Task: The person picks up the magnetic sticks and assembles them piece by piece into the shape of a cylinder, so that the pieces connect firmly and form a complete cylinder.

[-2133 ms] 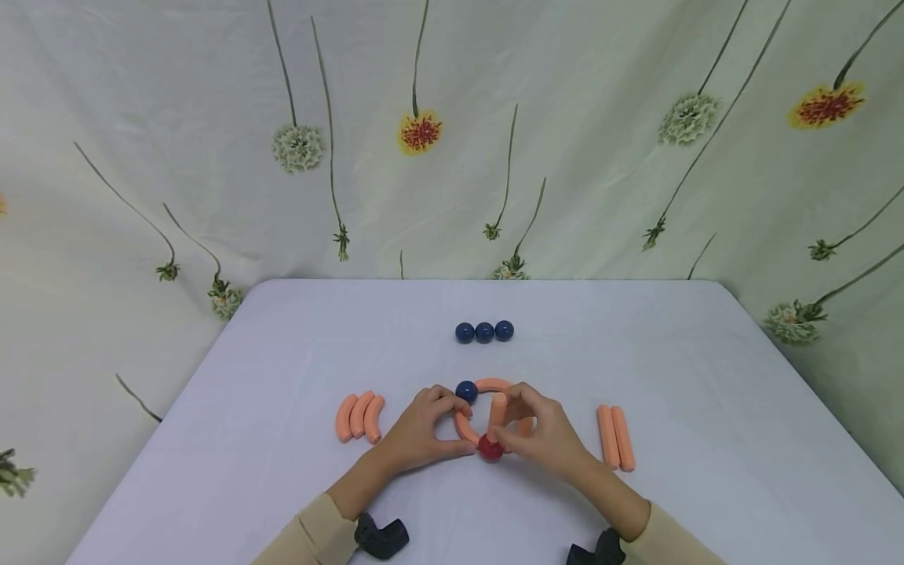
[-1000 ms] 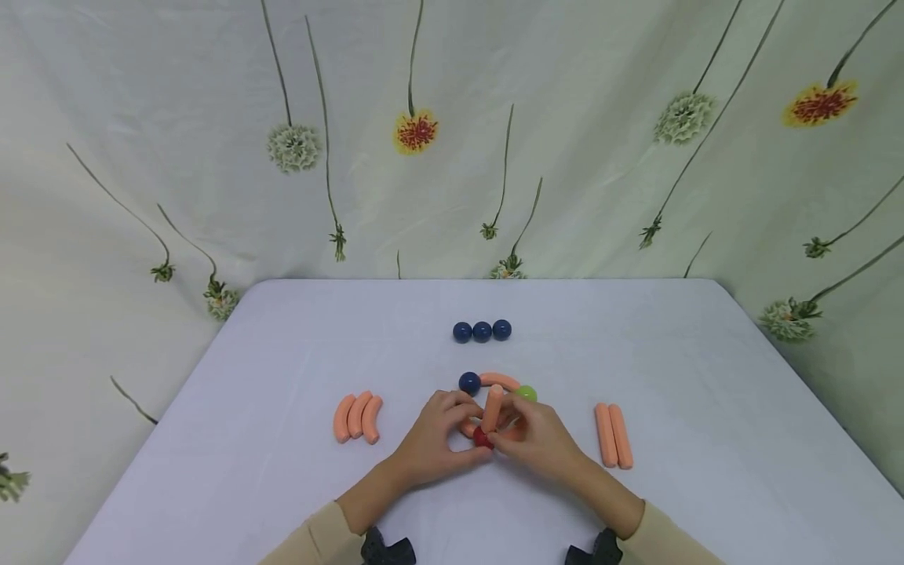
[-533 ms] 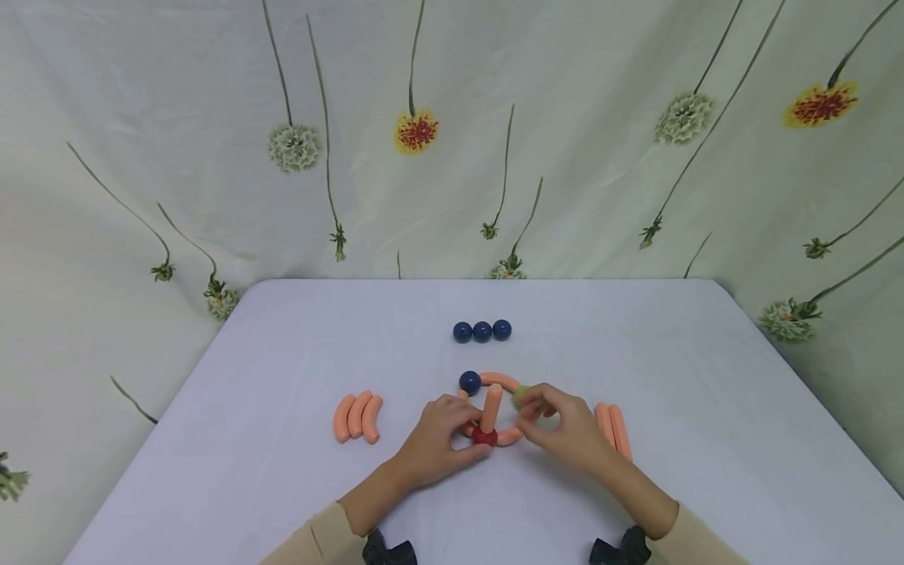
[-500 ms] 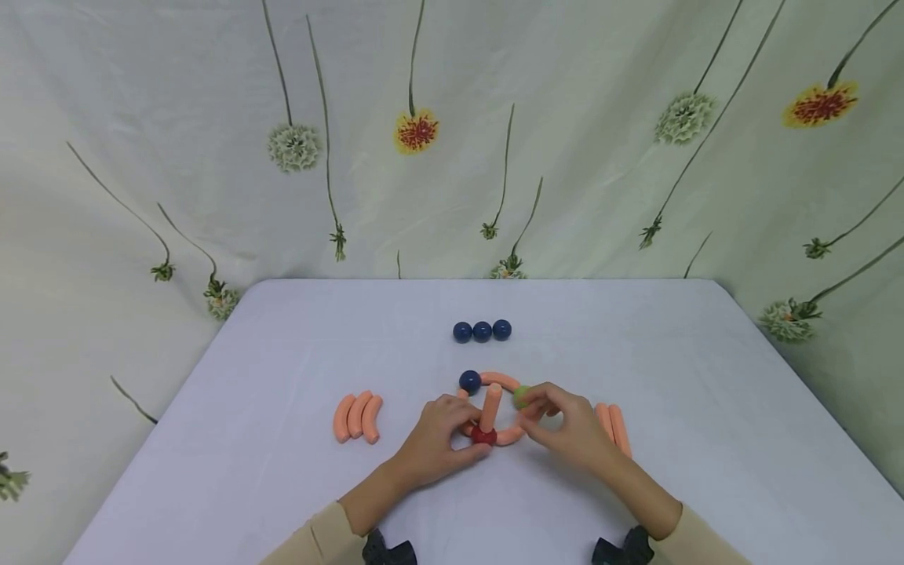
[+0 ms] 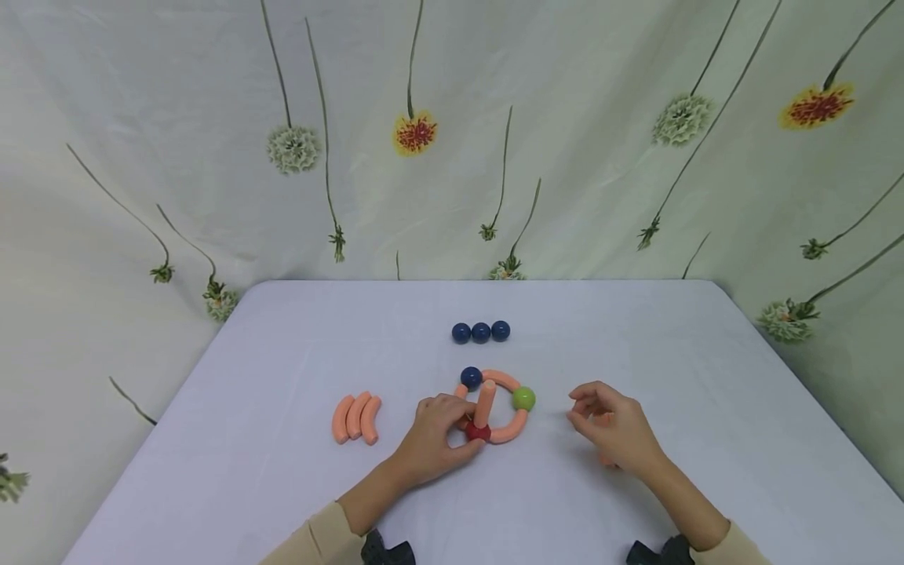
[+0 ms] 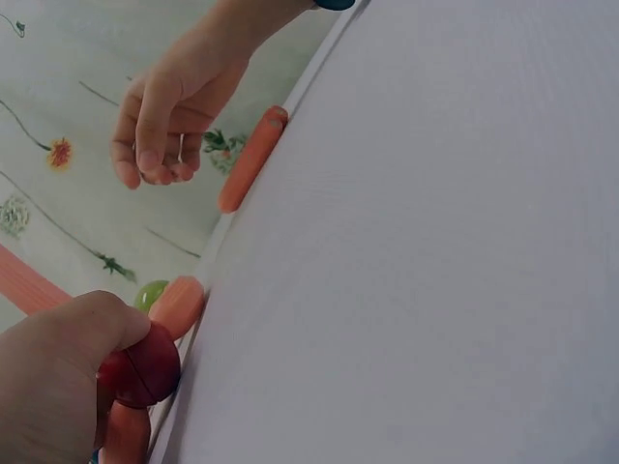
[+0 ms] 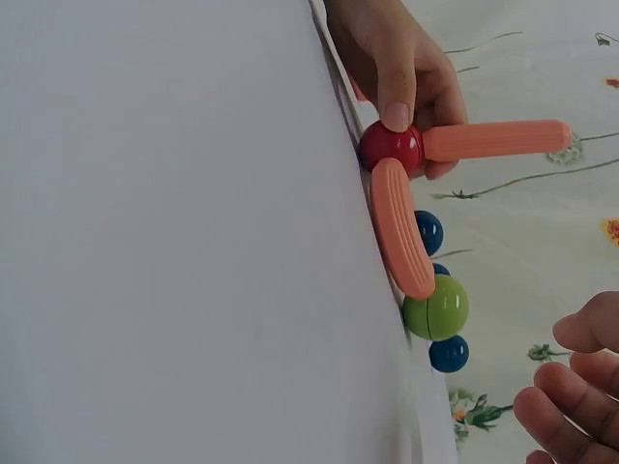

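In the head view a ring of orange curved rods lies on the table, joined by a red ball, a green ball and a dark blue ball. An orange straight rod stands up from the red ball. My left hand pinches the red ball between thumb and fingers, also seen in the right wrist view. To the right of the ring, my right hand hovers with loosely bent fingers, holding nothing. It mostly hides the straight orange rods below it.
Behind the ring, 3 dark blue balls sit in a row. At the left lie 3 loose curved orange rods side by side. A flower-patterned cloth hangs behind the white table.
My right hand has let go near the upright rod, passed by the green ball and moved right over the straight rods. The left hand stays at the red ball; the ring has shifted slightly.
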The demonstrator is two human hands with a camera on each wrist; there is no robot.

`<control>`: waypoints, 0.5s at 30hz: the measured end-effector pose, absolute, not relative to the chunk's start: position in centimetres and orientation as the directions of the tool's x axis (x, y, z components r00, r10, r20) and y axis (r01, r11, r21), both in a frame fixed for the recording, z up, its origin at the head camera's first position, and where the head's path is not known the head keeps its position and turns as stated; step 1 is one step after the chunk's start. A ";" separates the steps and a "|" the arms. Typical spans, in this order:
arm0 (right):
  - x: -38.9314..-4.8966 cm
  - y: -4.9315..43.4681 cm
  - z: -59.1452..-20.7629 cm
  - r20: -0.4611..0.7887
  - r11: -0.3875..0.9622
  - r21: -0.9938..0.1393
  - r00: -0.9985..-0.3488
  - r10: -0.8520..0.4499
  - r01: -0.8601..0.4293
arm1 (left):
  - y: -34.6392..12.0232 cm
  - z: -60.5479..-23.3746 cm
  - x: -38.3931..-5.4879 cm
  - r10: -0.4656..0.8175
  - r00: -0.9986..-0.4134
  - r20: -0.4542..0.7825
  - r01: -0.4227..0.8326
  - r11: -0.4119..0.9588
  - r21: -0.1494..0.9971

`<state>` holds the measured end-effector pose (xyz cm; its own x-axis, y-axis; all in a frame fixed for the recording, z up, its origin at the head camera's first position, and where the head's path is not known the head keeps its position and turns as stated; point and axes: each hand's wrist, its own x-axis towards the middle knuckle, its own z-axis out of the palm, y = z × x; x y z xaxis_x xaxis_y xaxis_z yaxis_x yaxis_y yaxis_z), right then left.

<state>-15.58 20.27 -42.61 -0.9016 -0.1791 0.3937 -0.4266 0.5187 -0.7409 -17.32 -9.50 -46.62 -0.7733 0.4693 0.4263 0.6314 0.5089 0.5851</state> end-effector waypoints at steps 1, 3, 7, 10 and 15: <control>-15.5 20.6 -42.7 0.385 0.528 -0.743 -0.908 -0.165 -0.411 | -9.5 -46.6 -17.3 0.468 -0.774 0.426 0.630 0.509 0.587; -15.5 21.4 -42.8 0.372 0.547 -0.743 -0.917 -0.140 -0.385 | -9.5 -46.6 -17.3 0.466 -0.777 0.423 0.627 0.510 0.589; -15.3 22.7 -43.0 0.372 0.589 -0.727 -0.923 -0.094 -0.353 | -9.5 -46.7 -17.2 0.465 -0.782 0.416 0.620 0.509 0.597; -15.3 23.7 -43.1 0.397 0.621 -0.703 -0.916 -0.062 -0.347 | -9.5 -46.7 -17.3 0.466 -0.782 0.415 0.620 0.509 0.597; -15.5 24.9 -43.1 0.411 0.708 -0.638 -0.911 -0.022 -0.304 | -9.6 -46.9 -17.4 0.469 -0.777 0.420 0.627 0.510 0.589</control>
